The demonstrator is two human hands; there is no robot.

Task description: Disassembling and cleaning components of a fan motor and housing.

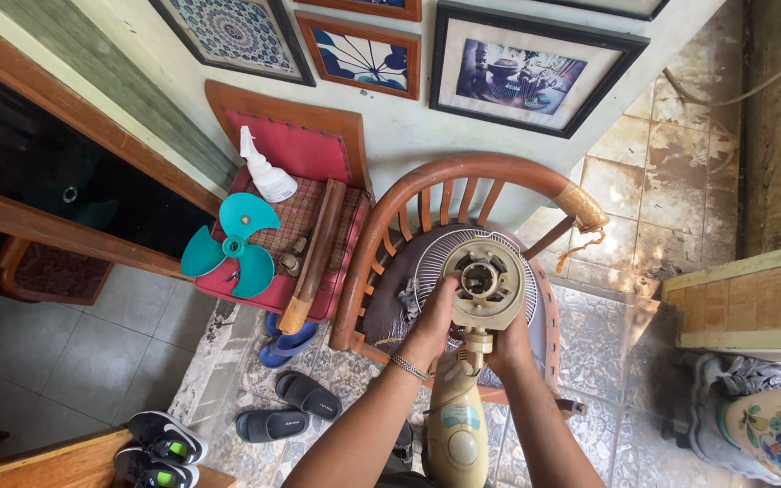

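A beige fan motor head (pixel 485 286) on its stand (pixel 456 434) rises in front of me, its front opened and the round motor parts showing. My left hand (pixel 433 318) grips the left side of the motor housing; a bracelet is on that wrist. My right hand (pixel 510 342) holds the housing from below on the right, partly hidden behind it. A white wire fan grille (pixel 427 262) lies on the seat of a round-backed wooden chair (pixel 463 176) just behind the motor head.
A teal fan blade (pixel 232 246), a white spray bottle (pixel 267 176) and small parts lie on a red-cushioned chair (pixel 296 145) at left. Sandals (pixel 286 407) and sneakers (pixel 157 447) sit on the tiled floor. A flowered ceramic pot (pixel 775 434) stands right.
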